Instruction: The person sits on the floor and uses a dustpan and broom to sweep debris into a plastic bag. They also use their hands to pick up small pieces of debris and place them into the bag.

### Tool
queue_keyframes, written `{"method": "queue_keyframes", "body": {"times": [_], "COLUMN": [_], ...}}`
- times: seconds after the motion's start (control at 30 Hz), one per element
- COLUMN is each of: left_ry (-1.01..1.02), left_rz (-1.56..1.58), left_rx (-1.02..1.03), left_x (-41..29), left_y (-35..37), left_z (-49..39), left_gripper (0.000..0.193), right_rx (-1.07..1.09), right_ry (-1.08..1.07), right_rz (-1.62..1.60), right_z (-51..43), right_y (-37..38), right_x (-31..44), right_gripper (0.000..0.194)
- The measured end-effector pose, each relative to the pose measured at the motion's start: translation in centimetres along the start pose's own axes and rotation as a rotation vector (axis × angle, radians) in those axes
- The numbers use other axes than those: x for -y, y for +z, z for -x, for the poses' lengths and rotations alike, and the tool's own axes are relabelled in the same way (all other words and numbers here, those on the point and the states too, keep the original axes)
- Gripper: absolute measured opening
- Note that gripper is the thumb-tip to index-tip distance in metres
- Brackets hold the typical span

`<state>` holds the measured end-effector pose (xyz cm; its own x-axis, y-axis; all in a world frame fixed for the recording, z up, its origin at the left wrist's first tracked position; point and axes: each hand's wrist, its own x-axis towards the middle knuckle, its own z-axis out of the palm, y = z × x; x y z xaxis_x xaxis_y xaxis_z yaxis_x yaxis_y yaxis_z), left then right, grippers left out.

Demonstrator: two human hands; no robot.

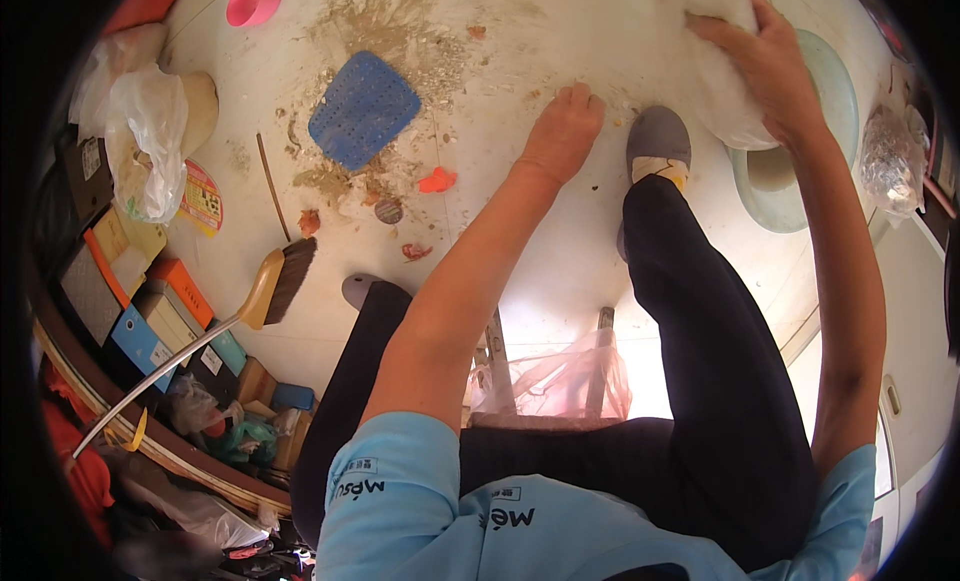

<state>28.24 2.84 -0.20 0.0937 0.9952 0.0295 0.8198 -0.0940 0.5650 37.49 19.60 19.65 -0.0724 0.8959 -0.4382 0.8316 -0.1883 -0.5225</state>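
My left hand is low over the dirty white floor, fingers curled downward. Whether anything sits under its fingertips is hidden. A whitish, see-through plastic bag, blurred, hangs from my right hand, whose thumb and fingers are spread around it. Beneath that hand is a pale green oval plastic basin, partly covered by the bag and my arm. Left of my left hand, a blue perforated plastic piece lies among brown dirt and crumbs.
A soft broom leans at the left beside several boxes. Orange scraps and a thin stick lie on the floor. Farther off are a pink plastic cup and a bag-draped bin. A crumpled clear bag is at right.
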Motion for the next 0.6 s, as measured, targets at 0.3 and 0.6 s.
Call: {"method": "queue_keyframes", "body": {"times": [0.3, 0.6], "left_ry": [-0.659, -0.896], "left_rz": [0.887, 1.811], "left_rx": [-0.005, 0.046], "left_x": [-0.2, -0.8], "left_y": [-2.3, -0.7], "left_z": [-1.1, -0.2], "left_gripper": [0.012, 0.011], "right_rx": [0.181, 0.167], "right_ry": [-0.419, -0.509], "right_rz": [0.043, 0.026], "right_z": [-4.4, -5.2], "right_y": [5.6, 5.7], "right_x": [-5.2, -5.6], "right_gripper": [0.058, 0.049]}}
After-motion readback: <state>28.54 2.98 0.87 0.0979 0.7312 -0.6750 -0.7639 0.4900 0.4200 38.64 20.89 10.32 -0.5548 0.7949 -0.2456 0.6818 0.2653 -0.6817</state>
